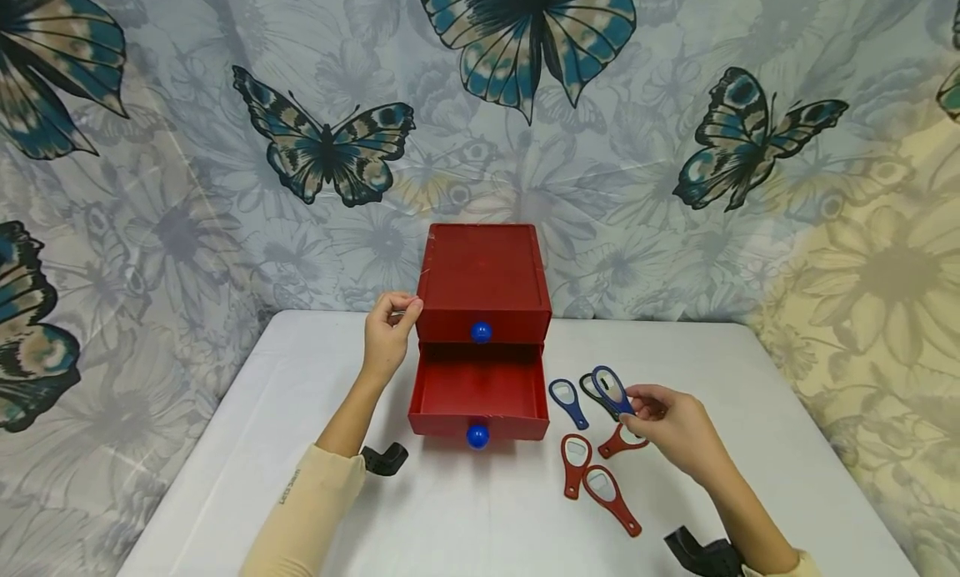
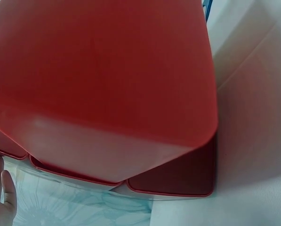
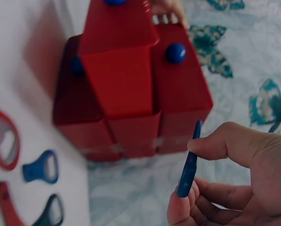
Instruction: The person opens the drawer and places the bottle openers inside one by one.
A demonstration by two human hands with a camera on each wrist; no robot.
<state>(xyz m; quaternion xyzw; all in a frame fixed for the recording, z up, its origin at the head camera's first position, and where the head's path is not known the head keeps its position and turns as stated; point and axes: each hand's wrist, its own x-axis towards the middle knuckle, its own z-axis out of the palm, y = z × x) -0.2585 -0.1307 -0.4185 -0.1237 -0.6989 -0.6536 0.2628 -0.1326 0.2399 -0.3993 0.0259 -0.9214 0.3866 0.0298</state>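
Observation:
A red chest of drawers (image 1: 486, 268) with blue knobs stands on the table, its middle drawer (image 1: 480, 398) pulled out and showing the bare red inside. My left hand (image 1: 386, 339) touches the chest's upper left side, fingers fairly straight in the left wrist view. Between thumb and fingers, my right hand (image 1: 681, 431) pinches a blue bottle opener (image 3: 189, 169) right of the drawer. Below it lie another blue bottle opener (image 1: 576, 413), a dark green one (image 3: 41, 217) partly hidden in the head view, and red bottle openers (image 1: 573, 479) with oval heads.
White cloth covers the table (image 1: 465, 519). Behind it hangs a butterfly-printed backdrop (image 1: 330, 260). Black wrist mounts (image 1: 385, 459) sit by both forearms. The pulled-out drawer juts toward the front, with the loose openers close to its right side.

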